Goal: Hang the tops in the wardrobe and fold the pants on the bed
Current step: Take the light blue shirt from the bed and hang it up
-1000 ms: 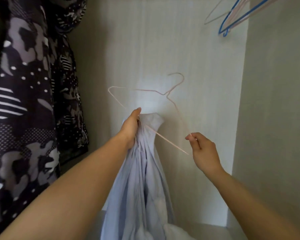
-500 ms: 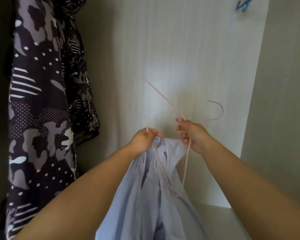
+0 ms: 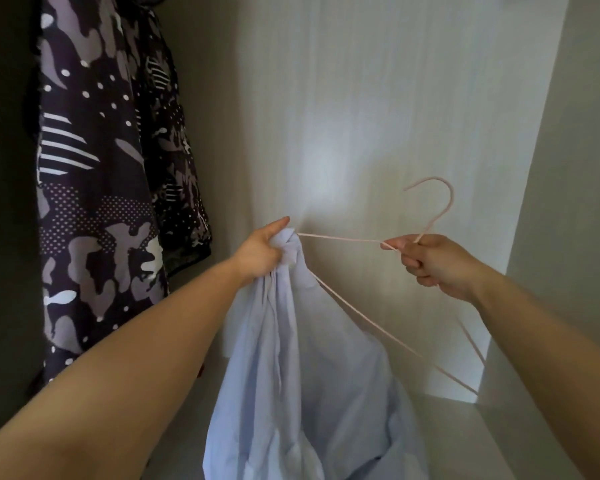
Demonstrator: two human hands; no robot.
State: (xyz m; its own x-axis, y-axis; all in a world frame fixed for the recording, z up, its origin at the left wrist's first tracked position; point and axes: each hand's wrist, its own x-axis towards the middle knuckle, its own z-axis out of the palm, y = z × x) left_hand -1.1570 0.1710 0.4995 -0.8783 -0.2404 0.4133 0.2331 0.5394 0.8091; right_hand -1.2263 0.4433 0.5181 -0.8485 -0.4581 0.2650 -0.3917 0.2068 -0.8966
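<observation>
A light blue shirt [image 3: 302,368] hangs bunched inside the wardrobe, and my left hand [image 3: 262,251] grips its top end. My right hand [image 3: 430,261] holds a thin pink wire hanger [image 3: 378,336] at its neck, with the hook pointing up to the right. One shoulder end of the hanger sits inside the gathered top of the shirt beside my left hand. The hanger's bottom bar runs down to the right over the shirt.
A dark patterned top [image 3: 104,188] with camouflage, dots and stripes hangs at the left of the wardrobe. The pale back wall [image 3: 361,116] and right side wall [image 3: 568,168] close the space. The wardrobe floor [image 3: 499,431] lies below the shirt.
My right hand has swung the hanger so its hook points up to the right, and one end has gone into the shirt's top. My view has tilted further down.
</observation>
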